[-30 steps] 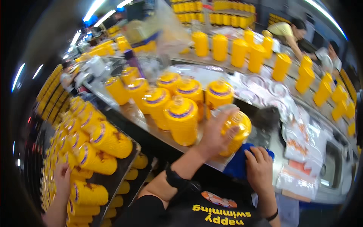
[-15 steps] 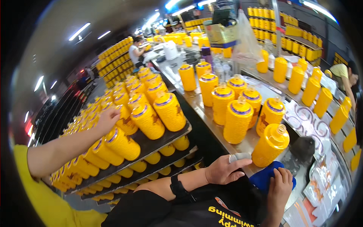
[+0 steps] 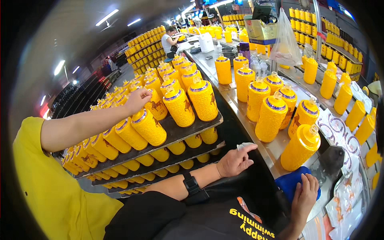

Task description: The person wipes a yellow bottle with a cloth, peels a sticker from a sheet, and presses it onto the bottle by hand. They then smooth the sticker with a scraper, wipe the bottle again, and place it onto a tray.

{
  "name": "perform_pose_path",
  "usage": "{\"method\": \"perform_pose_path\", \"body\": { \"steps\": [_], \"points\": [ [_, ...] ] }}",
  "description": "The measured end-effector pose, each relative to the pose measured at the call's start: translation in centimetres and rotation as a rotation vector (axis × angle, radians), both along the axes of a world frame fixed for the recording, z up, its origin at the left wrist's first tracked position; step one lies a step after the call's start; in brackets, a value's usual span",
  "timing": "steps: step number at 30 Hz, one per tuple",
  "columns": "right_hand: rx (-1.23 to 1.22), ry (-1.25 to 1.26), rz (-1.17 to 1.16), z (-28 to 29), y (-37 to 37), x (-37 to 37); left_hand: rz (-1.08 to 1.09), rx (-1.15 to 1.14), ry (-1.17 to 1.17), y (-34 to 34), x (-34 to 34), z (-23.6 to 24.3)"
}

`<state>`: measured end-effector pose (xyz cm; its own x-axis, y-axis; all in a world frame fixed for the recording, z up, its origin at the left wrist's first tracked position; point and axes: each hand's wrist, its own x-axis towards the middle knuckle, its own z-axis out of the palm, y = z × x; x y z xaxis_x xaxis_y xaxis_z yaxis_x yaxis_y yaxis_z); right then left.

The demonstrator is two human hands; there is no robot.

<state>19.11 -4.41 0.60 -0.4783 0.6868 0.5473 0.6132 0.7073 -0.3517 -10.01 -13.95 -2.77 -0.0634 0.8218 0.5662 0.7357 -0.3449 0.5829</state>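
My left hand (image 3: 236, 160) is open and empty beside the steel counter (image 3: 234, 96), index finger out with a white wrap on it. My right hand (image 3: 303, 198) has its curled fingers gripping a blue cloth (image 3: 286, 184). Just above the cloth a yellow embossed bottle (image 3: 299, 149), clear-necked and without a ringed collar, stands upright. Several yellow bottles (image 3: 270, 120) with blue-and-white collars stand along the counter behind it. White sheets with purple ring shapes (image 3: 343, 142) lie to the right.
A co-worker's arm (image 3: 86, 128) in a yellow sleeve reaches from the left over a tiered black rack (image 3: 178, 136) packed with bottles. More bottles (image 3: 328, 84) line the conveyor at right. A hanging plastic bag (image 3: 284, 44), a white jug (image 3: 206, 42) and a seated worker (image 3: 168, 42) are farther back.
My left hand has let go of the yellow bottle and moved left, away from it. The view has swung left, showing more of the rack and the co-worker's arm.
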Motion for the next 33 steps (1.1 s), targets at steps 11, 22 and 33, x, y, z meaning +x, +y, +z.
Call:
{"method": "perform_pose_path", "body": {
  "steps": [11,22,33],
  "points": [
    [0.021,0.034,-0.001,0.5,-0.6,-0.1,-0.102,-0.653,-0.111,-2.7,1.3,-10.5],
    [0.060,0.000,-0.059,0.8,-0.5,-0.8,-0.374,-0.710,-0.259,1.7,1.1,-1.7],
    [0.022,-0.089,-0.157,0.7,-0.6,-0.6,-0.454,0.113,-0.360,12.9,5.5,11.3]
  ]
}}
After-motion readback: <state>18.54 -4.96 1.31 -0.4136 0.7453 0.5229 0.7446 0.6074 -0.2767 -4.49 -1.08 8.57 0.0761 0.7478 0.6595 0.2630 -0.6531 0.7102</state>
